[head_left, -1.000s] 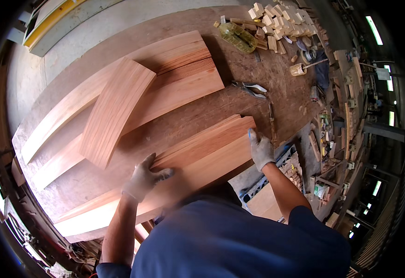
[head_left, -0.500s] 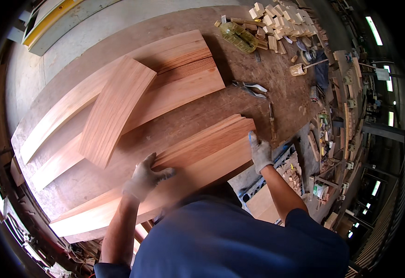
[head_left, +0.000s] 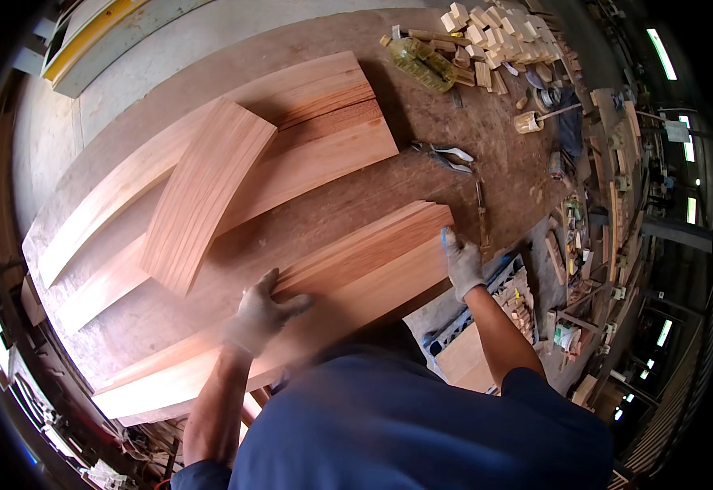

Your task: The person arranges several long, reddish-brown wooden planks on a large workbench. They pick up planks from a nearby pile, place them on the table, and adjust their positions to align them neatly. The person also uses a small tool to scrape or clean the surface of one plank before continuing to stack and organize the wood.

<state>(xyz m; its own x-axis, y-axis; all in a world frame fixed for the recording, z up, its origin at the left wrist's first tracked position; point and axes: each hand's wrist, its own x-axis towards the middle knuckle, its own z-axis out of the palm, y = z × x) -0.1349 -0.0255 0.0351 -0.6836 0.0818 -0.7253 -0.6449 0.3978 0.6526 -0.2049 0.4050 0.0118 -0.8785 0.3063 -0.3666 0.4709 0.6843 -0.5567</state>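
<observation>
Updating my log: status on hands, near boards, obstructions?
Left hand spread on near wooden boards. Right hand at their right end. Pliers on tabletop beyond, apart from boards.

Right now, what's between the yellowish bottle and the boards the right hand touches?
In the head view, the pliers lie on the tabletop between the bottle and those boards.

Long reddish-brown boards (head_left: 352,279) — close together, diagonal on the table (head_left: 511,192)
</observation>
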